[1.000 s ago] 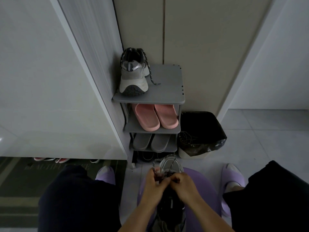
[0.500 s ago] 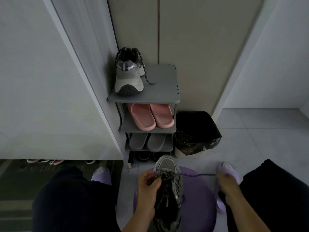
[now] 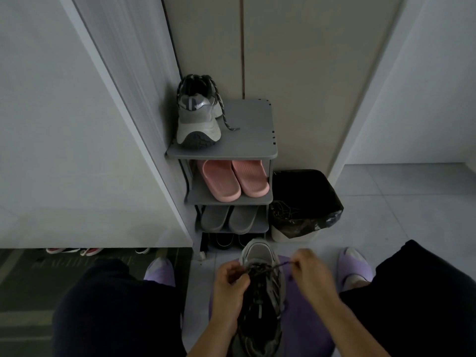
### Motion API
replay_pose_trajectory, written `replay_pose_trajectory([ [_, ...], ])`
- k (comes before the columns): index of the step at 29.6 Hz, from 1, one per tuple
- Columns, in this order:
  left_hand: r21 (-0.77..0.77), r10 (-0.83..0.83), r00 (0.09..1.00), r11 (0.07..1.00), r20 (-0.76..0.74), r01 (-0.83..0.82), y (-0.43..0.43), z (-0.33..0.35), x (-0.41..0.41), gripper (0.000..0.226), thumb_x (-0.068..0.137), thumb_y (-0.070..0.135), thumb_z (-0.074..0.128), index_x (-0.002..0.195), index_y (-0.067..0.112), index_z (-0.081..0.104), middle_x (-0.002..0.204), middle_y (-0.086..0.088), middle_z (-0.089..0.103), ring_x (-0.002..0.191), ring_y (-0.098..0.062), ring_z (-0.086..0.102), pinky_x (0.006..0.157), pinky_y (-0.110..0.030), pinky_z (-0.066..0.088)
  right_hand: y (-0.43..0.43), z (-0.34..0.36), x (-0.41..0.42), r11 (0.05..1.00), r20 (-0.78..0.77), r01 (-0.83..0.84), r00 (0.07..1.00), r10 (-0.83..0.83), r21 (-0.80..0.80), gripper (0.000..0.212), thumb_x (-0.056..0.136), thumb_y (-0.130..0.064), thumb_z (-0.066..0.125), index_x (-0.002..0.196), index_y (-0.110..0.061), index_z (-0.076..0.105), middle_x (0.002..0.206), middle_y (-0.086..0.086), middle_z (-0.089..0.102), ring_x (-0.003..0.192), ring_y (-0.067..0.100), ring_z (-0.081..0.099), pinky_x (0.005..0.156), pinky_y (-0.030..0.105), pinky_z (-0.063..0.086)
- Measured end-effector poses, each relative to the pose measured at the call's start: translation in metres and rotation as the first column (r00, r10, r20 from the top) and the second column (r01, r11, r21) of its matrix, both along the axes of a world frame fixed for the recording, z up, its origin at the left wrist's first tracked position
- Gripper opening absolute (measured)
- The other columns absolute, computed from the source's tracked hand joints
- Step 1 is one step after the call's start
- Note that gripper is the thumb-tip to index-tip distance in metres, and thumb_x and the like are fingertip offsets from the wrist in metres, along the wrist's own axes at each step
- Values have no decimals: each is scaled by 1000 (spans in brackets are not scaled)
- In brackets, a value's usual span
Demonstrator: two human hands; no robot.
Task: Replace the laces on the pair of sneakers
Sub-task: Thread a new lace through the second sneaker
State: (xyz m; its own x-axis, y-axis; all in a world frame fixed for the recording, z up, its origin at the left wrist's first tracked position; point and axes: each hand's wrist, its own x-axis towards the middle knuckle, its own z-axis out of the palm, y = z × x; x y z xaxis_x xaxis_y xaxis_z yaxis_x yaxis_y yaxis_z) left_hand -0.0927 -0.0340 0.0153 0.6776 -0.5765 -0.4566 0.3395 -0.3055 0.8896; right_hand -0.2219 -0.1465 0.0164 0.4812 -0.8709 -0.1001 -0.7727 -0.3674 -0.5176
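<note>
The left hand (image 3: 229, 284) steadies the sneaker (image 3: 260, 300) on a purple stool (image 3: 306, 313); the right hand (image 3: 309, 269) pinches its lace (image 3: 279, 265). The other sneaker (image 3: 198, 117) stands on the shelf (image 3: 247, 148).

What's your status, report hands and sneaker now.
Left hand gripping sneaker at the eyelets. Right hand pinching lace, taut across the toe. Second sneaker on rack. Nothing in the way.

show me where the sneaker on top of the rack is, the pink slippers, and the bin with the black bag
sneaker on the rack (image 3: 198, 117): head view, its heel.
pink slippers (image 3: 233, 180): head view, left slipper's strap.
bin with the black bag (image 3: 306, 186): head view, the bag's top.
</note>
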Motion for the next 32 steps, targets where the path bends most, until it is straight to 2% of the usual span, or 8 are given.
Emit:
replay_pose_trajectory([
  [3,43,-21,999,999,25,20,-1,-2,0,19,78,-5,59,88,11,55,91,-11,63,86,-22,60,74,-26,47,-27,0,-37,988,-90,144,986,-139,54,15,87,-16,51,72,-16,51,88,5,59,80,26,60,69,36,46],
  [8,218,-251,950,953,185,209,5,10,-1,37,66,35,72,82,23,42,93,-3,50,92,-21,53,80,-28,43,-6,-12,-31,918,-226,-189,934,278,348,30,88,-21,49,66,-29,31,80,-5,45,76,13,44,68,23,39],
  [15,854,-931,276,337,239,397,28,51,-1,47,87,33,51,128,14,37,127,-6,51,118,-25,50,93,-31,40,9,5,-10,749,262,-158,965,-22,644,24,89,-10,58,68,-17,49,56,-6,49,40,-5,45,49,12,38],
  [18,758,-865,309,498,396,421,25,70,11,9,87,34,52,84,26,52,93,3,64,93,-15,60,77,-26,43,7,17,-12,671,350,-129,914,-205,730,18,90,-10,57,72,-8,58,51,-1,45,40,4,40,45,17,35],
  [22,404,-641,589,767,492,498,10,71,39,29,85,24,63,59,28,50,49,8,50,47,1,46,58,-20,39,4,26,-16,595,400,-105,830,-389,797,21,91,-11,54,74,-5,64,51,0,37,45,9,29,46,20,31],
  [25,505,-628,586,772,511,387,11,42,66,18,86,24,62,68,22,60,66,3,61,63,-9,56,68,-30,47,1,32,-20,516,436,-110,695,-571,850,25,89,-12,53,65,-8,57,43,-3,34,38,8,27,43,20,32],
  [29,741,-838,397,528,375,415,26,18,57,16,88,30,55,73,33,55,87,3,57,89,-17,62,74,-27,44,-7,39,-26,399,440,-191,472,-764,897,27,93,-12,44,68,-6,52,45,-2,37,35,5,28,34,16,29],
  [32,502,-609,492,793,623,345,22,36,21,5,87,30,59,89,29,54,84,15,52,73,4,55,63,-14,40,-1,51,-15,363,476,-320,428,-768,875,21,88,-14,46,69,-8,50,49,-3,37,38,5,29,35,15,28],
])
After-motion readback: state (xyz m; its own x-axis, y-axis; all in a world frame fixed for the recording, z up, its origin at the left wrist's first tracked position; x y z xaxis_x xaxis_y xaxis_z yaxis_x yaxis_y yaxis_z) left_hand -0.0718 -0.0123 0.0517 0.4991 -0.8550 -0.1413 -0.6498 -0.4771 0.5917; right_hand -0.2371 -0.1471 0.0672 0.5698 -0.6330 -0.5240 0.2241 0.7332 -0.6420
